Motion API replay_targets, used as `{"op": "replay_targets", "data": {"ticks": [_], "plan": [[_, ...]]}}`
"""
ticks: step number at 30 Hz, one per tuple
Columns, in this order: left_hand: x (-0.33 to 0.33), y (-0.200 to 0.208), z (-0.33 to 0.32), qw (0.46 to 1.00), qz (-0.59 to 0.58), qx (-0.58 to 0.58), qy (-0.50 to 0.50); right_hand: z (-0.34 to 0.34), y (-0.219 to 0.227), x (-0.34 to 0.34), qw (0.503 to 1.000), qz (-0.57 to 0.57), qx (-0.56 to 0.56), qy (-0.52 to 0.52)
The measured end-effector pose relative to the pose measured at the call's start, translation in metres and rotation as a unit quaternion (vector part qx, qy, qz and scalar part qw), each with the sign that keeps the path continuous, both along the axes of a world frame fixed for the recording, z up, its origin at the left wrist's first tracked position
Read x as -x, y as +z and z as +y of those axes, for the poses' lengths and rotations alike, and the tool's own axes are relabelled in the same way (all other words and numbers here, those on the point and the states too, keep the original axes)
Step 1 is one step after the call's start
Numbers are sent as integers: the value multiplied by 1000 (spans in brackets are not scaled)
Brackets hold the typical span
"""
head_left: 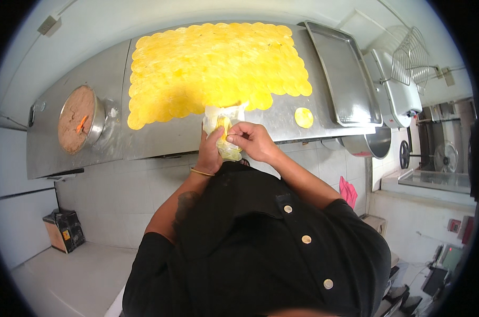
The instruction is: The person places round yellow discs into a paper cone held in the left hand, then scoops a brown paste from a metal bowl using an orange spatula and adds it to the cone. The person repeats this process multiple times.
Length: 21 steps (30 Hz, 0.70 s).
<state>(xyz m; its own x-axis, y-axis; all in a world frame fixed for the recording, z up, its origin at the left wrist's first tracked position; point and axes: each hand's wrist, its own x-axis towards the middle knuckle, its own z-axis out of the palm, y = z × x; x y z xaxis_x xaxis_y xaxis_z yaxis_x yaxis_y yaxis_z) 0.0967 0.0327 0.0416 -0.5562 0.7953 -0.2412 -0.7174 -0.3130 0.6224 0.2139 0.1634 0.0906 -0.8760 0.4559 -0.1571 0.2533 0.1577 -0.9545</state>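
We cannot tell how many yellow discs the clear plastic bag [224,138] holds: the left hand [208,153] cups it from behind, the right hand [252,140] covers its 3 o'clock side, and both palms stay out of sight. The bag's top hides part of the near edge of the sheet of yellow discs [213,68] on the bench [160,137]. At 9 o'clock, the brown filling in the metal bowl [81,119] is too blurred to identify, as is the small orange thing lying in it. At 3 o'clock, the bench edge cuts off the steel mixing bowl [374,142]. Our black shirt [260,243] masks the floor below.
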Motion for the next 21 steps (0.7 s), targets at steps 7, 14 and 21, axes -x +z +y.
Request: {"op": "replay_targets", "data": {"ticks": [7, 14, 21], "plan": [[-7, 7, 10, 999, 27, 10, -22, -15, -1, -17, 995, 46, -44, -74], [-14, -5, 44, 999, 15, 0, -50, 25, -24, -22, 981, 41, -143, -127], [-36, -45, 41, 942, 325, 81, -4, 145, -86, -22, 936, -67, -310, -155]]}}
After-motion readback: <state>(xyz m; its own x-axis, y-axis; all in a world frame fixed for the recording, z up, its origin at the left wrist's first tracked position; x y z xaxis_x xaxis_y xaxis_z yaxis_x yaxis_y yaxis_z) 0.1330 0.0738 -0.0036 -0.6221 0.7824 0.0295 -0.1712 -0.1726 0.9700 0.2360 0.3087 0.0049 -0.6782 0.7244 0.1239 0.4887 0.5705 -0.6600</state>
